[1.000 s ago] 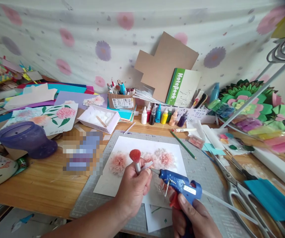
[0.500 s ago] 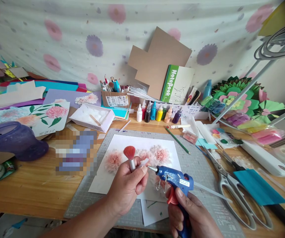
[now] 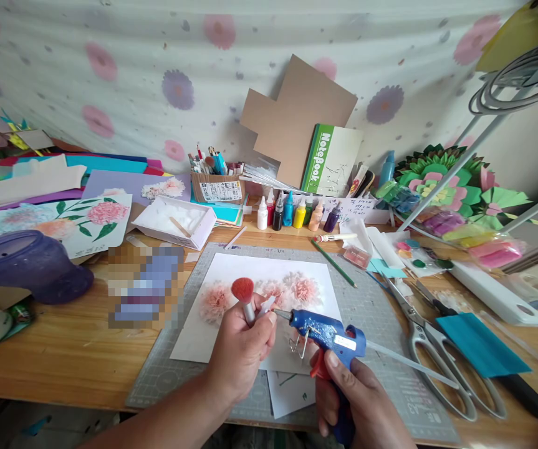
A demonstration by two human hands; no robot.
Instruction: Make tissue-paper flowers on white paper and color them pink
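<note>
My left hand is closed around a makeup brush with red bristles pointing up, and it pinches a small whitish paper piece between thumb and finger. My right hand grips a blue glue gun, its fingers by the red trigger. The nozzle points left, close to the pinched piece; whether they touch is hard to tell. A clear glue stick juts from the gun's rear. Beneath my hands lies a white sheet with pink fluffy flowers, on a grey cutting mat.
Large scissors and a teal piece are at the right. Small paint bottles line the back, beside a box of brushes. A green pencil crosses the mat. A purple container stands far left.
The glue gun and my right hand have shifted slightly left, bringing the nozzle nearer the pinched piece. The camera view has turned a little. Both hands keep their holds.
</note>
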